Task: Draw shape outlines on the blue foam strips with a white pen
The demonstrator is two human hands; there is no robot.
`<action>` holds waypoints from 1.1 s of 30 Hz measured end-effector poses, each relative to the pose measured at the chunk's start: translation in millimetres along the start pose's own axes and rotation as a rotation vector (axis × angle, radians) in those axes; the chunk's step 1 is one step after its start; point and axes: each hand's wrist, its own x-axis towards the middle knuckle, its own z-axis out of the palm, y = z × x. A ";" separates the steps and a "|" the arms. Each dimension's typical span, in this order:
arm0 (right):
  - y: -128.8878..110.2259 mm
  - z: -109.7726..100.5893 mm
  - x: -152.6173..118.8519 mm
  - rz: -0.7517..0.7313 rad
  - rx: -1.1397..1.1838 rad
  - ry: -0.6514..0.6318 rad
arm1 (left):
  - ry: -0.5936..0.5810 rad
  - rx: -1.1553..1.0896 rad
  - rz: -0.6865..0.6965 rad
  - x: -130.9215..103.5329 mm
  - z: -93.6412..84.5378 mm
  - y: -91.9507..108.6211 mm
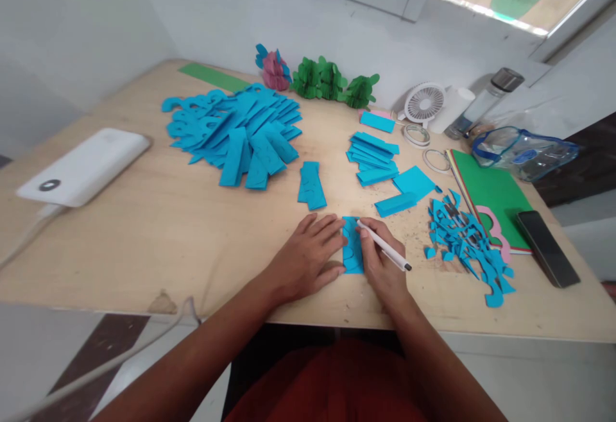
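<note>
Right hand (385, 269) grips white pen (393, 254), left hand (307, 257) flat — marked blue paper rectangle (353, 253) near worktop's (216, 261) front edge! Plain blue paper strips (374, 151) likely await.

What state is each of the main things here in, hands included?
Left hand: open, resting at the blue paper's edge.
Right hand: closed around the white pen.
White pen: tilted, its tip at the paper.
Blue paper: flat, marked with curved lines.
Blue scraps: cut, loosely scattered.
Phone: lying flat, screen dark.
Bottle: standing, capped.
Fan: standing; cannot tell whether it is running.
White power bank: lying flat, cable attached.
</note>
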 end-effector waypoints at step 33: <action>3.5 0.4 -1.2 -0.104 -0.130 -0.052 | -0.005 0.002 0.003 -0.3 2.0 -1.8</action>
